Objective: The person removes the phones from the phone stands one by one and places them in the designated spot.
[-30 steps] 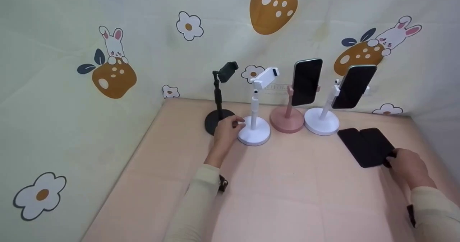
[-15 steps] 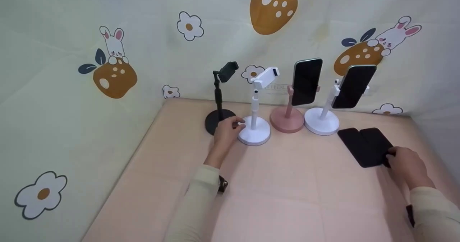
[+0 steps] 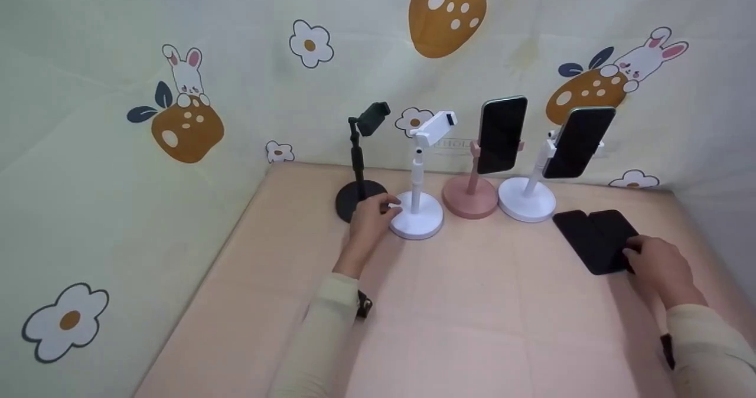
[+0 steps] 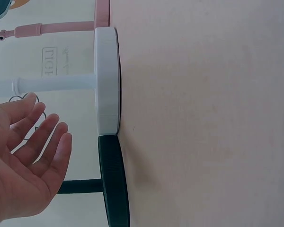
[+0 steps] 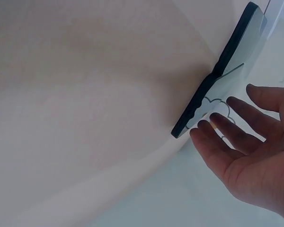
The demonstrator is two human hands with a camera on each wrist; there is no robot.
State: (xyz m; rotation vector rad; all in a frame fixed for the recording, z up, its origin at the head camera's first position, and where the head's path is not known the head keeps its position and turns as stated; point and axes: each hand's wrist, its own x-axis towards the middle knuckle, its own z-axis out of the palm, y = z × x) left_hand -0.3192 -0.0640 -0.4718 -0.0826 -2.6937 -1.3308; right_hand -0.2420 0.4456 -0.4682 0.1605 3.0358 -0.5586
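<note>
Two flat phones [image 3: 596,240] lie edge to edge, right hand [image 3: 658,263] open-fingered at their near edge, holding nothing.

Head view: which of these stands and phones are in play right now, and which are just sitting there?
In hand:
- left hand by the empty white stand
- right hand over the two flat phones

Lying about:
- black stand, empty
- pink stand, holding a phone
- far white stand, holding a phone
</note>
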